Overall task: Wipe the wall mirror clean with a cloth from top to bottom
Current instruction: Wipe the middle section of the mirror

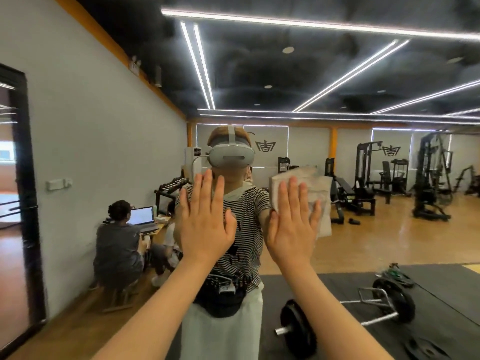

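Observation:
The wall mirror [363, 229] fills nearly the whole view and reflects a gym and my own figure in a headset. My right hand [293, 224] lies flat, fingers straight and spread, pressing a pale grey cloth [320, 188] against the glass at about head height. The cloth spreads above and to the right of my fingers, one corner hanging below. My left hand [205, 219] is raised beside it, fingers straight and together, palm toward the mirror, holding nothing; I cannot tell whether it touches the glass.
Reflected in the mirror are a barbell with plates [345, 318] on a black mat, weight machines [431, 178] at the back, and a seated person [117, 245] at a laptop. A dark doorway frame [28, 203] stands at the left.

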Demonstrator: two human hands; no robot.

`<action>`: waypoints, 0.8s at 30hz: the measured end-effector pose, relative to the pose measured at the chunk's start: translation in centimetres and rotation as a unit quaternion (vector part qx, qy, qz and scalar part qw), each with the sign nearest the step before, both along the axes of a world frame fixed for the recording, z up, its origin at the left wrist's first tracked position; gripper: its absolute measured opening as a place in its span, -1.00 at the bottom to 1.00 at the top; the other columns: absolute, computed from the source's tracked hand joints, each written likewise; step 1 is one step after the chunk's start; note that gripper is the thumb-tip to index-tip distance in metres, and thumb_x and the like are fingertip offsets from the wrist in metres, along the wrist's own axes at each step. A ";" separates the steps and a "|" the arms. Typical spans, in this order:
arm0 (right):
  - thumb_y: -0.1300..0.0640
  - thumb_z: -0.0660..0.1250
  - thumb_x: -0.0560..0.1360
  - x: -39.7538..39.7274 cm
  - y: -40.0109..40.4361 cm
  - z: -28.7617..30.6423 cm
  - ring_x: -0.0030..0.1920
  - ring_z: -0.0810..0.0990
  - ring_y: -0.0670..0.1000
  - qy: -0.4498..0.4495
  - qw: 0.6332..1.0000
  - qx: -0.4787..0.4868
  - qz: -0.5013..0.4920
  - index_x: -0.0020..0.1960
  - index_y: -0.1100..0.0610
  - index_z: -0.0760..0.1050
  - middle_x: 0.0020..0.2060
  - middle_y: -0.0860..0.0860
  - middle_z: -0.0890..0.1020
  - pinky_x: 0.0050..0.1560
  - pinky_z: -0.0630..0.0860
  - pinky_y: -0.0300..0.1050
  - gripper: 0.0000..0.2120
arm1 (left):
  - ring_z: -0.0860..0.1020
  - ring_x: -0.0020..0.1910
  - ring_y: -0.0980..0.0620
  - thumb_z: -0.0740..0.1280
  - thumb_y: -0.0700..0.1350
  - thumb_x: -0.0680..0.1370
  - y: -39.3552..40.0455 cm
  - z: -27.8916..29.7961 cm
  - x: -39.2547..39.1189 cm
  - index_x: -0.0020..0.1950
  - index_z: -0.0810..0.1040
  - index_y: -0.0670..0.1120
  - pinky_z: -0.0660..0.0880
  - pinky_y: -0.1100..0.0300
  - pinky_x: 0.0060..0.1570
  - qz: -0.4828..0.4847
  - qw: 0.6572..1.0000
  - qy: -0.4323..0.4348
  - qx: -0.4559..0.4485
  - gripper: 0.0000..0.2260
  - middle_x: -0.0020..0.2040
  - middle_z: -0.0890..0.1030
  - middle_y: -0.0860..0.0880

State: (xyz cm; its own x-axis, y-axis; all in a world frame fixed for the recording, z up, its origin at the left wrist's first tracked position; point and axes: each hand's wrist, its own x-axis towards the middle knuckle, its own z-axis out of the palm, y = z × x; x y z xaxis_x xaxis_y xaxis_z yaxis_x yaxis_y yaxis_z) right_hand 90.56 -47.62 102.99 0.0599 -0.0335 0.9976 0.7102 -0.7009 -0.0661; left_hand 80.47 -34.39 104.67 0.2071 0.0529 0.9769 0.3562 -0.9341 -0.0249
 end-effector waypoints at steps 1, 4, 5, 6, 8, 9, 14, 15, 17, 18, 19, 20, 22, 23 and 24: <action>0.04 0.00 0.58 0.0 0.0 -0.1 0.56 -0.06 -0.01 0.000 1.000 0.001 0.001 0.52 0.17 0.14 0.50 0.06 0.17 0.50 -0.13 0.14 -0.47 | -0.02 0.55 -0.06 0.06 0.00 0.53 0.0 -0.1 0.0 0.55 0.09 -0.14 -0.13 -0.07 0.49 0.000 1.000 -0.002 0.001 -0.41 0.56 0.10 -0.18; 0.05 0.00 0.58 0.2 0.1 -0.2 0.56 -0.13 -0.03 -0.002 1.000 -0.001 0.005 0.53 0.16 0.11 0.51 0.05 0.15 0.50 -0.14 0.15 -0.46 | -0.04 0.55 -0.06 0.07 -0.01 0.53 0.0 -0.1 0.0 0.55 0.10 -0.14 -0.17 -0.04 0.50 -0.001 1.000 -0.004 0.001 -0.41 0.56 0.08 -0.17; 0.05 0.01 0.58 0.2 0.1 -0.2 0.56 -0.14 -0.03 -0.003 1.000 -0.002 0.007 0.54 0.16 0.09 0.52 0.04 0.14 0.49 -0.14 0.15 -0.46 | -0.02 0.55 -0.08 0.08 -0.02 0.53 -0.1 0.0 -0.1 0.55 0.11 -0.15 -0.17 -0.03 0.49 -0.001 1.000 -0.004 0.001 -0.41 0.56 0.09 -0.18; 0.05 0.01 0.59 0.2 0.0 -0.2 0.56 -0.15 -0.03 -0.005 1.000 -0.002 0.009 0.55 0.15 0.06 0.52 0.03 0.13 0.49 -0.14 0.16 -0.45 | 0.00 0.55 -0.10 0.09 -0.03 0.53 -0.2 0.0 -0.1 0.54 0.12 -0.15 -0.18 -0.03 0.49 -0.001 1.000 -0.004 0.001 -0.41 0.56 0.11 -0.19; 0.05 0.01 0.59 0.3 -0.1 -0.3 0.56 -0.17 -0.03 -0.009 1.000 -0.010 0.013 0.57 0.12 -0.03 0.55 0.00 0.03 0.49 -0.15 0.16 -0.43 | 0.03 0.54 -0.13 0.10 -0.04 0.52 -0.4 0.2 -0.3 0.54 0.14 -0.16 -0.20 -0.01 0.49 0.003 1.000 -0.003 -0.003 -0.42 0.55 0.13 -0.21; 0.05 0.00 0.60 0.4 -0.1 -0.3 0.56 -0.18 -0.03 -0.011 1.000 -0.015 0.015 0.58 0.09 -0.09 0.57 0.00 -0.05 0.49 -0.16 0.16 -0.41 | 0.04 0.53 -0.14 0.10 -0.04 0.52 -0.5 0.2 -0.4 0.53 0.15 -0.16 -0.20 0.00 0.49 0.007 1.000 -0.002 -0.004 -0.42 0.54 0.14 -0.22; 0.05 0.02 0.59 0.2 -0.2 -0.3 0.56 -0.19 -0.03 -0.003 1.000 -0.018 0.014 0.56 0.14 -0.01 0.53 0.06 0.11 0.48 -0.15 0.16 -0.43 | 0.07 0.51 -0.17 0.09 -0.05 0.52 -0.8 0.4 -0.4 0.52 0.14 -0.17 -0.19 0.00 0.49 0.021 1.000 0.003 -0.002 -0.42 0.52 0.21 -0.27; 0.05 0.02 0.59 0.2 -0.2 -0.3 0.56 -0.19 -0.03 0.000 1.000 -0.017 0.015 0.55 0.15 0.03 0.52 0.05 0.13 0.48 -0.15 0.16 -0.44 | 0.07 0.51 -0.17 0.08 -0.04 0.51 -0.9 0.4 -0.4 0.52 0.13 -0.17 -0.19 -0.01 0.49 0.024 1.000 0.004 -0.003 -0.42 0.52 0.21 -0.27; 0.05 0.02 0.59 0.2 -0.2 -0.3 0.56 -0.17 -0.03 0.002 1.000 -0.015 0.014 0.54 0.16 0.07 0.53 0.02 0.12 0.49 -0.15 0.16 -0.46 | 0.07 0.51 -0.17 0.09 -0.04 0.51 -0.9 0.4 -0.5 0.52 0.13 -0.17 -0.19 -0.03 0.48 0.022 1.000 0.011 -0.005 -0.42 0.51 0.22 -0.27; 0.05 0.02 0.59 0.2 -0.2 -0.2 0.56 -0.16 -0.03 0.002 1.000 -0.016 0.012 0.55 0.16 0.07 0.53 -0.01 0.09 0.49 -0.15 0.15 -0.46 | 0.07 0.51 -0.18 0.09 -0.04 0.51 -0.9 0.4 -0.6 0.52 0.13 -0.17 -0.18 -0.04 0.48 0.019 1.000 0.014 -0.005 -0.42 0.51 0.22 -0.27; 0.05 0.02 0.59 0.1 -0.2 -0.2 0.56 -0.16 -0.03 0.001 1.000 -0.018 0.008 0.55 0.16 0.06 0.52 -0.03 0.08 0.49 -0.17 0.15 -0.45 | 0.07 0.51 -0.18 0.09 -0.04 0.51 -0.9 0.4 -0.6 0.52 0.13 -0.17 -0.17 -0.05 0.48 0.016 1.000 0.017 -0.007 -0.42 0.52 0.22 -0.27; 0.05 0.01 0.59 0.1 -0.2 -0.1 0.56 -0.16 -0.03 0.002 1.000 -0.020 0.004 0.55 0.16 0.05 0.52 -0.03 0.07 0.50 -0.18 0.14 -0.45 | 0.06 0.52 -0.17 0.09 -0.04 0.52 -0.8 0.4 -0.6 0.52 0.13 -0.17 -0.16 -0.06 0.48 0.011 1.000 0.022 -0.011 -0.42 0.52 0.21 -0.27; 0.04 0.01 0.59 0.0 -0.2 -0.1 0.56 -0.16 -0.04 0.010 1.000 -0.022 0.004 0.54 0.16 0.07 0.52 0.00 0.11 0.50 -0.18 0.14 -0.45 | 0.02 0.54 -0.15 0.08 -0.02 0.52 -0.6 0.5 -1.0 0.54 0.08 -0.15 -0.14 -0.09 0.49 -0.004 0.999 0.045 -0.020 -0.40 0.54 0.16 -0.25; 0.04 0.01 0.59 0.0 -0.2 -0.1 0.56 -0.16 -0.05 0.015 1.000 -0.019 0.005 0.54 0.16 0.09 0.51 0.02 0.12 0.49 -0.16 0.14 -0.46 | 0.00 0.54 -0.14 0.08 -0.01 0.52 -0.5 0.6 -1.4 0.55 0.06 -0.13 -0.12 -0.10 0.50 -0.014 0.998 0.062 -0.016 -0.39 0.55 0.13 -0.23; 0.05 0.00 0.58 -0.1 -0.2 0.0 0.56 -0.16 -0.06 0.020 1.000 -0.016 0.007 0.54 0.16 0.10 0.51 0.02 0.13 0.49 -0.16 0.13 -0.46 | -0.01 0.55 -0.12 0.08 0.00 0.52 -0.2 0.7 -2.0 0.55 0.05 -0.12 -0.10 -0.12 0.50 -0.028 0.996 0.083 -0.004 -0.39 0.56 0.13 -0.22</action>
